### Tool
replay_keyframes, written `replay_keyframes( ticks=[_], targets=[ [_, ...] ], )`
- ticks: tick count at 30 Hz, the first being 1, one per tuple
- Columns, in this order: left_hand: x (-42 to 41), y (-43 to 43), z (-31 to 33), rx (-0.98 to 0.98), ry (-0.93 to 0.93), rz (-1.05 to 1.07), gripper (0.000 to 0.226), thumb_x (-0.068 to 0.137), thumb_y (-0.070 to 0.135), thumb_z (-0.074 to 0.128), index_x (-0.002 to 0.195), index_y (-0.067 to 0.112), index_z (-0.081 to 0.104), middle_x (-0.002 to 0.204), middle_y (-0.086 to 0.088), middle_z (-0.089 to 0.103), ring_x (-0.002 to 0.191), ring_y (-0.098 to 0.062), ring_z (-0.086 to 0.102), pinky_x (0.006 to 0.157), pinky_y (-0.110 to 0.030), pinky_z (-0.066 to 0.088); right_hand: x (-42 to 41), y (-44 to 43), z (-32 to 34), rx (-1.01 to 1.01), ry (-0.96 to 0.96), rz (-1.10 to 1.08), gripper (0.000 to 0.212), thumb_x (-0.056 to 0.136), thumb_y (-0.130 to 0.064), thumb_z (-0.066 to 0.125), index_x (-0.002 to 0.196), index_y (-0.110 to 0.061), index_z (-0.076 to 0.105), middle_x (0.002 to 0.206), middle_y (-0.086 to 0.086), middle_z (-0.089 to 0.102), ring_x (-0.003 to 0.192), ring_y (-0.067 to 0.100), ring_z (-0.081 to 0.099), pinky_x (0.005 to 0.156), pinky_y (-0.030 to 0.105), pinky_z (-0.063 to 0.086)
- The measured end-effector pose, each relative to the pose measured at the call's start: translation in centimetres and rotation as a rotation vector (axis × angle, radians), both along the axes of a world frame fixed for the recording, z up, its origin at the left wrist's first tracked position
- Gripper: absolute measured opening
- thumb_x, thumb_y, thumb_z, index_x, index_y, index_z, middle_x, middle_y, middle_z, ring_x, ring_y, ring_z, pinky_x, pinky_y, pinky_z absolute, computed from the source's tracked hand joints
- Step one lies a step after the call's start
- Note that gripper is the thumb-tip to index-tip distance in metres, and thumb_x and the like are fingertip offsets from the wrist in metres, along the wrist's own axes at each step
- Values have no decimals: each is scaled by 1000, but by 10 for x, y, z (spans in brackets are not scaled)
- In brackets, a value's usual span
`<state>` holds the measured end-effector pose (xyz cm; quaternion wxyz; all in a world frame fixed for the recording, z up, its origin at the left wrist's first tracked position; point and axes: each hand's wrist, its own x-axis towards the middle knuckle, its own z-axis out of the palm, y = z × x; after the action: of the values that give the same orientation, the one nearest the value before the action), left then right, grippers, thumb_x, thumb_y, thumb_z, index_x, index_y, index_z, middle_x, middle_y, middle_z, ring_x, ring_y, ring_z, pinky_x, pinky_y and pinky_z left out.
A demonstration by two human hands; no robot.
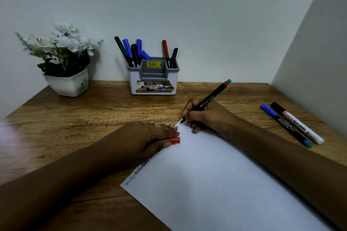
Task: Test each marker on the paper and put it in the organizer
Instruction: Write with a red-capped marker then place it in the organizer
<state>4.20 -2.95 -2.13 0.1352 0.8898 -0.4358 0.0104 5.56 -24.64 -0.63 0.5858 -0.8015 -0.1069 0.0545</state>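
Black Faber-Castell marker (208, 99) being tested at the far corner of the white paper sheet (216, 184).

Right hand (204, 116) is gripping the marker with fingers curled round its barrel, tip touching the paper, red-and-green end tilting up and to the right. Left hand (146, 137) is lying on the sheet's left edge, thumb and fingers pinching a red cap (174, 140). Handwriting is showing along that edge. Grey-and-white organizer (153, 88) is standing at the back of the wooden table (93, 107), holding green, blue and black markers (129, 50) in its left compartment, and one red marker and one black in its right. A blue-capped marker (285, 124) and a whiteboard marker (298, 124) are lying side by side at the right. White flower pot (67, 84) is sitting at the back left.
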Motion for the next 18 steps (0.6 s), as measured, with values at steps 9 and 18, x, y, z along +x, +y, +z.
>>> replay_keyframes(
  ticks=[9, 18],
  targets=[
    [1, 0, -2, 2, 0, 4, 63, 80, 64, 17, 136, 43, 40, 134, 30, 36, 125, 4, 43, 97, -8, 28, 0, 1, -1, -37, -2, 19, 15, 83, 4, 61, 75, -8, 64, 63, 6, 62, 52, 7, 56, 48, 19, 52],
    [1, 0, -2, -6, -8, 13, 60, 83, 63, 20, 135, 43, 40, 138, 24, 43, 124, 3, 44, 94, -4, 25, 1, 2, 0, -67, -21, 28, 14, 83, 4, 61, 76, -7, 64, 61, 3, 63, 49, 6, 56, 44, 19, 50]
  ],
)
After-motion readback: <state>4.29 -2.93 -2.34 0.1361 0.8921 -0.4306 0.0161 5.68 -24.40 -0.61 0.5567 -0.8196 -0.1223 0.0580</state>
